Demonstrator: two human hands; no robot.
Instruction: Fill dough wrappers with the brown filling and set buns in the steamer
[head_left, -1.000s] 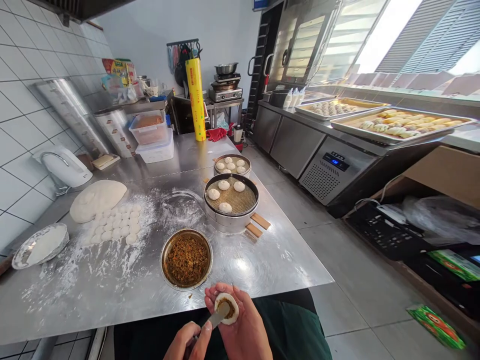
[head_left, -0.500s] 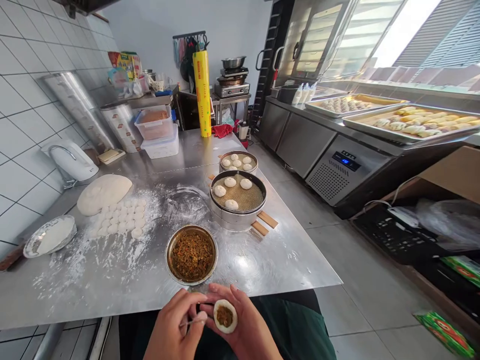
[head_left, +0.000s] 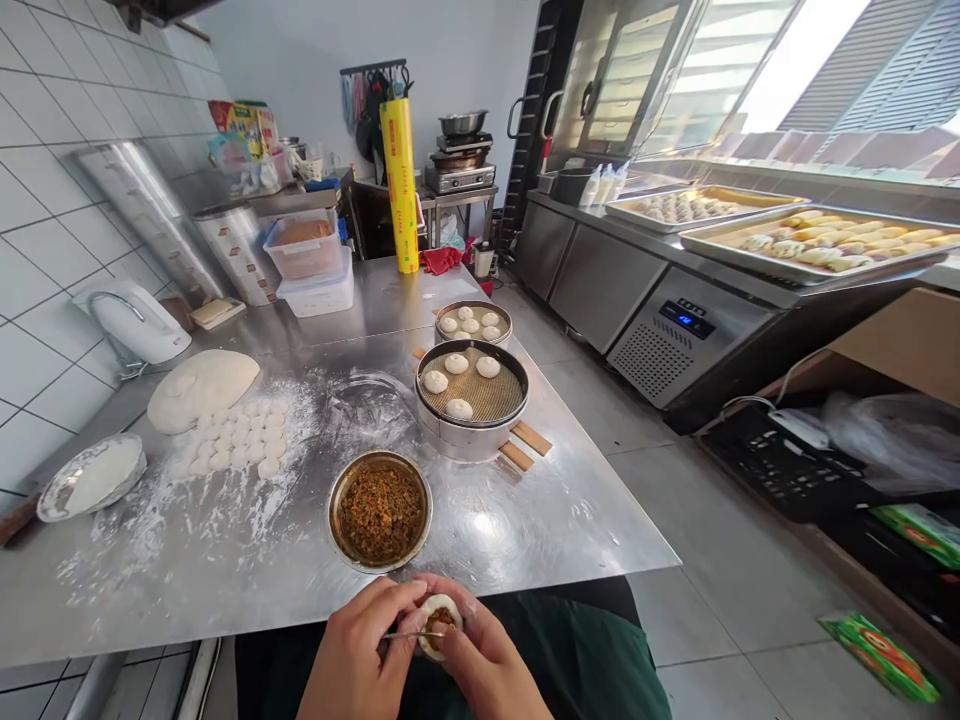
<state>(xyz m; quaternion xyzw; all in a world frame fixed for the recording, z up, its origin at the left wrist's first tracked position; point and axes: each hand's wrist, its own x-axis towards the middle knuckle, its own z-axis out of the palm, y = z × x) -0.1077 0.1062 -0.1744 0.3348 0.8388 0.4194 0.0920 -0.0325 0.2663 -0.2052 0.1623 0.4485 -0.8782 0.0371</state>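
Observation:
At the table's near edge, my right hand [head_left: 487, 650] cups a round dough wrapper [head_left: 435, 655] with brown chopped filling [head_left: 441, 618] in its middle. Its thumb presses down over the filling. My left hand [head_left: 375, 635] is closed on a thin metal stick [head_left: 405, 635], which lies across the wrapper; its far end is hidden. The left fingertips touch the wrapper's edge. Just beyond both hands sits a metal bowl [head_left: 332, 540] of the same filling. Small dough pieces [head_left: 244, 440] lie in floured rows to the left, beside a large dough lump [head_left: 202, 388].
Two round steamers, the nearer [head_left: 469, 440] and the farther [head_left: 474, 305], hold white buns right of the bowl. A flour bowl [head_left: 124, 490] is at far left. Plastic tubs [head_left: 319, 290] and a yellow wrap roll [head_left: 401, 190] stand farther back. Pastry trays [head_left: 810, 270] line the right counter.
My left hand has moved right to meet the wrapper, bringing the metal stick across it. My right thumb has folded in over the filling. The wrapper sits slightly further left and is tilted.

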